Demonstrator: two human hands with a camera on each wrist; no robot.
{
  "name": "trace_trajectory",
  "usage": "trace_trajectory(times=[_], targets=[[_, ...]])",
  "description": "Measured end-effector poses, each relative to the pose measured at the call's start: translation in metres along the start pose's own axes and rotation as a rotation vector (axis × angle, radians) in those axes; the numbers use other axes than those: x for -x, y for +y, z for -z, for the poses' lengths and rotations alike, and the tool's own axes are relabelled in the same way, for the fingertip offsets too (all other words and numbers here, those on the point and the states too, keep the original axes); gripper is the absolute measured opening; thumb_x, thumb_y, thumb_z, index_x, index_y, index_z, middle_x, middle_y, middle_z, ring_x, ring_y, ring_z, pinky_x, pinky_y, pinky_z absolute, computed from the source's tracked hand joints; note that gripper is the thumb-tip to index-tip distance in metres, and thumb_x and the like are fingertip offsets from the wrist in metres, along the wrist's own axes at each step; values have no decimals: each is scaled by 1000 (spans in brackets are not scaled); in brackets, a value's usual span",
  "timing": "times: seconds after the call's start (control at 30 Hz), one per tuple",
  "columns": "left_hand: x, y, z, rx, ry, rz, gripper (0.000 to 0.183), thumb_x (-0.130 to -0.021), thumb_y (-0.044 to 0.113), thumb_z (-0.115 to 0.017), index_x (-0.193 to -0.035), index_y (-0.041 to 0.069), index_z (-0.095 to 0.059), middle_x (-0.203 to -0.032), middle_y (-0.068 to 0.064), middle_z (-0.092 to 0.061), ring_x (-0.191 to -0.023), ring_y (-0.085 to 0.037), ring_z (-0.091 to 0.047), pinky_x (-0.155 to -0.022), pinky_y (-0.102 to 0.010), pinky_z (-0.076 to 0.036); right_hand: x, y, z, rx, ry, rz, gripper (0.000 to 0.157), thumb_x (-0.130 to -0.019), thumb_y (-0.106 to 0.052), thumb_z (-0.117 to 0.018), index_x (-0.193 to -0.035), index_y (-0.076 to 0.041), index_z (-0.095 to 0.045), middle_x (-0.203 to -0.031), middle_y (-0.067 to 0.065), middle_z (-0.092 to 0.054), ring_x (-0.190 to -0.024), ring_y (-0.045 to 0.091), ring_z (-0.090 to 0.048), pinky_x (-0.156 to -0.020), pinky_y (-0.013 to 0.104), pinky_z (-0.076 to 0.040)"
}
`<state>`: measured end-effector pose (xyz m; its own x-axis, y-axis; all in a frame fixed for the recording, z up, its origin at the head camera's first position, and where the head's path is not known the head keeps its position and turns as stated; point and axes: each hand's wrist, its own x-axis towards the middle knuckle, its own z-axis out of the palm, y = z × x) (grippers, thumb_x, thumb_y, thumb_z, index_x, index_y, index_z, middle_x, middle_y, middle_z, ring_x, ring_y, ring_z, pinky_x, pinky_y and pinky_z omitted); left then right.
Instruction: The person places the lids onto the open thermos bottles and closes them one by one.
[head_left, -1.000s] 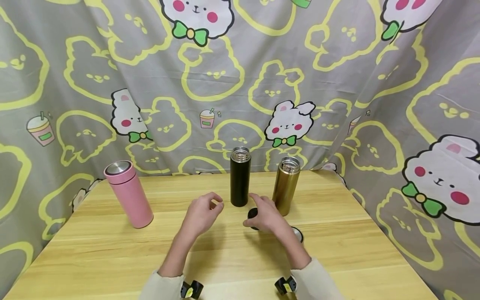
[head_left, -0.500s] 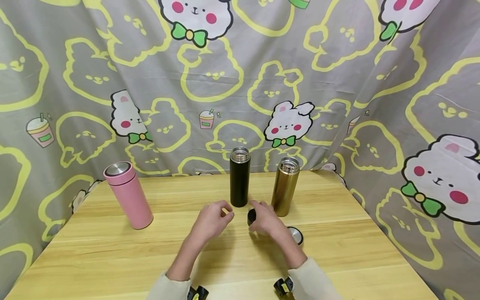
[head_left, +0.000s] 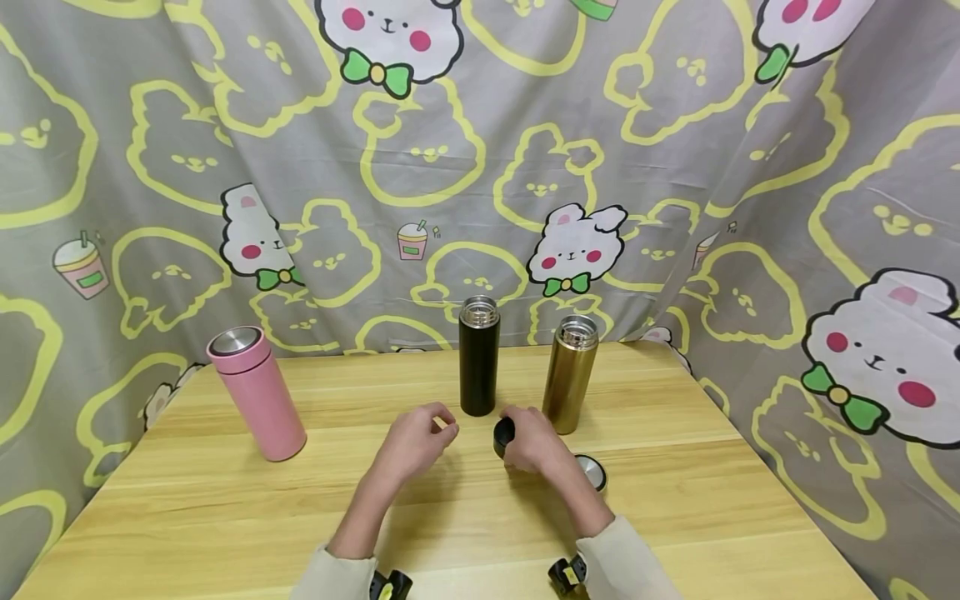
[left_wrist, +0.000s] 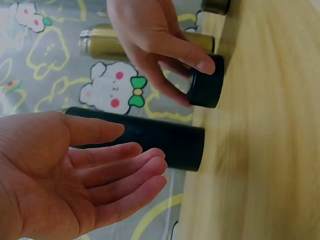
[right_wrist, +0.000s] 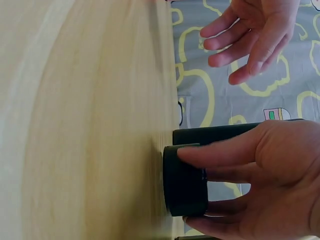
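From here I see the right hand [head_left: 534, 442] pinching the black lid [right_wrist: 185, 182], just right of centre in the head view's lower half, perhaps touching the table [head_left: 187, 517]; the left hand [head_left: 415, 442] hangs loose-fingered, holding nothing, near the black bottle [head_left: 478, 367]

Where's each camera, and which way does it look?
Head: on the head, facing forward and down at three bottles; left hand, right hand and sleeves show.
Left wrist: on that wrist, facing the black lid; both hands show.
Right wrist: on that wrist, facing the black lid; both hands show.
Wrist views share the black lid.
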<state>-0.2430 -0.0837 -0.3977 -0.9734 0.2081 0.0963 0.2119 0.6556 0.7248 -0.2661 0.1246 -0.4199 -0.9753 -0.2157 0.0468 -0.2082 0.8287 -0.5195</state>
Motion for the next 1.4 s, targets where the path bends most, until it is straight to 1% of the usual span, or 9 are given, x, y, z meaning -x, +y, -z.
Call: trace_trajectory(times=[0.17, 0.37, 0.57, 0.67, 0.8, 1.0, 1.1, 1.27, 1.4], targets=[[-1, -4, 12, 29, 44, 38, 14, -99, 18, -64, -104, 7, -71, -78, -3, -71, -65, -16, -65, -57, -29, -49, 2, -3, 7, -15, 71, -3, 62, -63, -3, -81, -123, -3, -67, -106, 18, -66, -94, 30, -58, -81, 42, -51], [-1, -10, 28, 71, 81, 78, 16, -100, 17, -63, -107, 6, -71, -81, -4, -73, -73, -22, -72, -60, -30, -54, 8, -10, 23, -35, 103, -25, 59, -67, -9, -82, -124, -7, -68, -109, 17, -65, -102, 33, -56, -84, 44, -49], [0, -16, 41, 93, 116, 108, 17, -99, 18, -63, -108, 6, -72, -85, -6, -75, -73, -16, -72, -63, -31, -56, 14, -17, 37, -45, 122, -23, 56, -69, -10, -81, -124, -9, -69, -113, 17, -64, -106, 34, -54, -85, 45, -48], [0, -17, 44, 97, 129, 115, 18, -100, 19, -63, -109, 6, -72, -83, -4, -75, -74, -17, -72, -63, -30, -55, 15, -19, 41, -51, 117, -31, 56, -70, -12, -81, -125, -9, -68, -113, 18, -62, -106, 34, -52, -84, 44, -47], [-2, -15, 43, 113, 145, 98, 16, -99, 19, -64, -108, 7, -72, -82, -3, -74, -76, -20, -73, -62, -30, -53, 16, -20, 44, -57, 125, -37, 57, -71, -14, -82, -126, -10, -68, -114, 18, -60, -105, 33, -51, -83, 43, -47], [-6, -14, 39, 128, 170, 89, 14, -98, 18, -66, -107, 8, -72, -82, -2, -74, -74, -14, -71, -60, -30, -52, 14, -21, 46, -61, 134, -36, 57, -72, -17, -82, -126, -11, -68, -114, 16, -61, -106, 32, -51, -84, 42, -46], [-11, -12, 34, 122, 192, 89, 14, -97, 18, -67, -106, 8, -72, -84, -4, -74, -73, -14, -69, -60, -30, -51, 13, -21, 47, -59, 136, -34, 56, -72, -18, -82, -126, -11, -68, -113, 16, -62, -107, 32, -51, -84, 42, -46], [-25, -6, 20, 119, 262, 67, 9, -92, 18, -72, -98, 10, -72, -84, -5, -75, -72, -16, -68, -62, -31, -51, 14, -19, 48, -67, 127, -53, 57, -72, -17, -83, -127, -11, -67, -114, 16, -61, -107, 33, -50, -84, 43, -45], [-41, 2, 10, 139, 319, 30, 13, -86, 12, -76, -97, 9, -71, -85, -6, -76, -78, -19, -71, -71, -34, -56, 15, -17, 49, -72, 129, -61, 57, -73, -17, -83, -128, -11, -67, -115, 17, -60, -107, 33, -50, -84, 42, -45]])
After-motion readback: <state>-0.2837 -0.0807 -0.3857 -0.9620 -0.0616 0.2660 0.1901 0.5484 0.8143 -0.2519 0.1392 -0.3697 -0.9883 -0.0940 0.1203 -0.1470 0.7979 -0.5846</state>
